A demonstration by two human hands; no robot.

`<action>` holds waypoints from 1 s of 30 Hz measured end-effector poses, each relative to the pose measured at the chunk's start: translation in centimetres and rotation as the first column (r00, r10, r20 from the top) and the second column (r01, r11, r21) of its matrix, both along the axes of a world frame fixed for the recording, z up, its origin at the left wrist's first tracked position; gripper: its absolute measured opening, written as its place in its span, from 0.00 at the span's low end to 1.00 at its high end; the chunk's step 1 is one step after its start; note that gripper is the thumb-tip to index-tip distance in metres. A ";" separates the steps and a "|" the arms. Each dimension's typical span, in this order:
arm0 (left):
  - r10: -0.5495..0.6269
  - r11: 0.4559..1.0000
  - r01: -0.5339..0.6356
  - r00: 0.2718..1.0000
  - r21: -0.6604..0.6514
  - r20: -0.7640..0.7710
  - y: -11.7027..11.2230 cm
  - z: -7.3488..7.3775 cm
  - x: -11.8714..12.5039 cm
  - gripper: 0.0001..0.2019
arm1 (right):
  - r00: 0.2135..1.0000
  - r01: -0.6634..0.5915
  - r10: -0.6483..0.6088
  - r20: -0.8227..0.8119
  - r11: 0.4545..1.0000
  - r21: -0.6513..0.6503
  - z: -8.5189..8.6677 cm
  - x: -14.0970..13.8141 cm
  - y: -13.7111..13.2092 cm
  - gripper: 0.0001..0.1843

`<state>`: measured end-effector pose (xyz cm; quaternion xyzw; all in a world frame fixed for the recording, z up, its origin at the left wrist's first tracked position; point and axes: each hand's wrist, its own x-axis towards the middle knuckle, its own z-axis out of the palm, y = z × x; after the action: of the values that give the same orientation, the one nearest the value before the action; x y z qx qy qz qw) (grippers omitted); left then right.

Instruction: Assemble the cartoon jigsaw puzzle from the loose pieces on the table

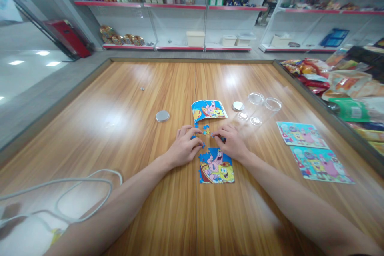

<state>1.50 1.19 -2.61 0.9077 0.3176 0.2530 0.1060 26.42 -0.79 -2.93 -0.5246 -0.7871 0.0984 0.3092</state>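
Observation:
On the wooden table (144, 208), a partly joined cartoon jigsaw puzzle (216, 167) lies between my forearms, with pink and yellow characters on blue. Just above its upper left edge, my left hand (185, 147) is palm down with curled fingers, at a small blue puzzle piece (204, 145). My right hand (232, 141) is closed in a pinch over its upper right side, on a small puzzle piece (212, 134) partly covered by the fingertips. Loose puzzle pieces (206, 129) lie between the hands. Beyond them stands a slightly curled picture card (209, 110) with the same scene.
Two clear jars (271, 106) lie at right beside a silver lid (238, 106); another lid (162, 116) is at left. Two cartoon sheets (303, 134) lie right of my arm. A white cable (111, 192) loops at lower left. Snack bags (348, 84) line the right edge.

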 end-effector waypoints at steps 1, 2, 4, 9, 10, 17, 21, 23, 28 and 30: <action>-0.001 1.000 0.001 1.000 -0.003 0.005 0.0 0.0 0.0 0.06 | 1.000 0.001 -0.001 -0.001 1.000 0.000 0.0 0.0 0.0 0.08; 0.005 1.000 -0.005 1.000 -0.006 0.011 0.0 0.1 0.1 0.07 | 1.000 0.000 0.000 -0.001 1.000 0.000 -0.1 0.0 0.0 0.08; 0.018 1.000 -0.018 1.000 -0.008 0.019 0.0 0.1 0.0 0.11 | 1.000 -0.002 0.002 -0.002 1.000 0.001 -0.1 0.0 0.0 0.08; 0.004 1.000 -0.004 1.000 -0.007 0.001 0.0 0.2 -0.1 0.08 | 1.000 -0.002 0.002 -0.002 1.000 0.005 0.1 0.0 0.0 0.08; 0.002 1.000 -0.002 1.000 -0.013 0.003 0.0 0.2 -0.1 0.07 | 1.000 -0.003 0.003 -0.002 1.000 0.006 0.1 0.0 0.0 0.08; 0.084 0.979 -0.022 0.952 -0.205 0.295 0.3 0.1 0.0 0.04 | 1.000 -0.012 0.012 -0.007 1.000 0.018 -0.2 0.0 0.1 0.08; 0.393 0.909 -0.234 0.757 -0.345 0.522 2.6 -0.9 -1.4 0.08 | 1.000 -0.019 0.020 -0.014 0.999 0.027 -0.1 0.1 0.1 0.08; 0.511 0.856 -0.325 0.657 -0.403 0.555 3.9 -1.6 -2.2 0.09 | 0.999 -0.031 0.032 -0.019 0.999 0.034 0.1 0.1 0.0 0.08; 0.581 0.811 -0.368 0.604 -0.455 0.546 4.8 -1.9 -2.8 0.08 | 0.976 -0.213 0.208 0.062 0.973 0.086 1.1 -0.4 -0.7 0.12; 0.560 0.824 -0.365 0.642 -0.434 0.523 4.4 -1.5 -2.5 0.07 | 0.952 -0.294 0.283 0.119 0.953 0.081 1.2 -0.8 -1.0 0.13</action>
<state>-0.99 5.56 -4.09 0.6294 0.5202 0.5112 0.2682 25.60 -1.84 -1.76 -0.3927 -0.8744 0.0762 0.2747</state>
